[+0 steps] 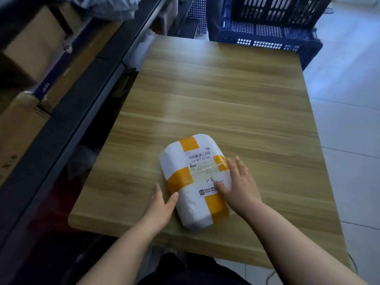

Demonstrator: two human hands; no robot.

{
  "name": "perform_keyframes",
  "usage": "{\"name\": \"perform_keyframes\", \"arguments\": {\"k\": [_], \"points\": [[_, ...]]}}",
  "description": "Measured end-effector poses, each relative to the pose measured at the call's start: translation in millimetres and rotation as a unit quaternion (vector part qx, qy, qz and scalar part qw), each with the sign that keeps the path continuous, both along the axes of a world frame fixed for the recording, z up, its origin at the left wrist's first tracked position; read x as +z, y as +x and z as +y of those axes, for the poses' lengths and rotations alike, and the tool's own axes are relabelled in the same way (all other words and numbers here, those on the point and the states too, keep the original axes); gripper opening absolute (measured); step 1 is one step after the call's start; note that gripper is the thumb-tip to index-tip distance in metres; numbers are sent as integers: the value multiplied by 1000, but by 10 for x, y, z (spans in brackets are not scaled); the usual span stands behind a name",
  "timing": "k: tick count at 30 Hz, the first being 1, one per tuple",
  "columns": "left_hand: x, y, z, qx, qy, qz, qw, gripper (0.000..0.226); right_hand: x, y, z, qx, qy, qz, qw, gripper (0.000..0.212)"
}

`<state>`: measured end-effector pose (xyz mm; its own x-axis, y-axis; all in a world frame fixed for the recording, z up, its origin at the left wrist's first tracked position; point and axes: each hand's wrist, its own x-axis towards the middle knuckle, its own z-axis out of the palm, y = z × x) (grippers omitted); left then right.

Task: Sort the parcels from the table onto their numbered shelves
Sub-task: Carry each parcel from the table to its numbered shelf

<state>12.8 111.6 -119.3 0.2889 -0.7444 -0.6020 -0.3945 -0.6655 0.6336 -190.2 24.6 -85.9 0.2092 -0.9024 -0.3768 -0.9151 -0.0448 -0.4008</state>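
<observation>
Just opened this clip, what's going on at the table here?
A person has both hands on a white parcel bound with yellow tape, which lies flat on the wooden table. The left hand touches its left side. The right hand rests on its right edge, thumb on the label beside a handwritten mark that looks like 1-8. The parcel is not yet lifted. Shelves holding cardboard boxes stand to the left, and blue crates sit beyond the table's far end.

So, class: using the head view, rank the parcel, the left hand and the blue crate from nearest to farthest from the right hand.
1. Parcel, touched by the right hand, just to its left.
2. Left hand, at the parcel's opposite side.
3. Crate, beyond the table's far edge.
</observation>
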Motion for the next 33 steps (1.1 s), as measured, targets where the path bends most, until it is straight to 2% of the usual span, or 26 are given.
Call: {"name": "perform_keyframes", "arguments": {"k": [3,5,9,12,16,18,20,22,28,31,33], "points": [[-65,-96,11,6,-1,112,994,82,-150,-3,-3,-72,43,-70,994,81],[-42,-145,-34,22,-10,135,991,79,-227,14,5,-113,38,-115,986,75],[50,-203,-151,63,-25,159,985,76,-298,1,-58,-157,46,-172,971,86],[101,-224,-236,102,-62,211,970,76,-287,13,-95,-171,64,-220,958,72],[280,-188,-386,96,-168,241,951,88,-164,31,-129,-209,8,-303,930,68],[374,-140,-460,73,-195,239,948,91,-12,62,-138,-226,-29,-335,914,84],[453,-84,-536,59,-224,243,942,75,162,96,-123,-238,-78,-347,904,95],[562,-28,-612,44,-251,250,934,64,278,119,-88,-244,-131,-351,895,94],[805,112,-804,-52,-268,262,926,73,523,153,190,-300,-174,-345,872,85],[939,64,-826,-113,-249,284,919,44,618,182,492,-369,-213,-326,844,81],[1005,-26,-805,-162,-227,294,914,40,644,166,722,-405,-234,-304,830,82]]}}
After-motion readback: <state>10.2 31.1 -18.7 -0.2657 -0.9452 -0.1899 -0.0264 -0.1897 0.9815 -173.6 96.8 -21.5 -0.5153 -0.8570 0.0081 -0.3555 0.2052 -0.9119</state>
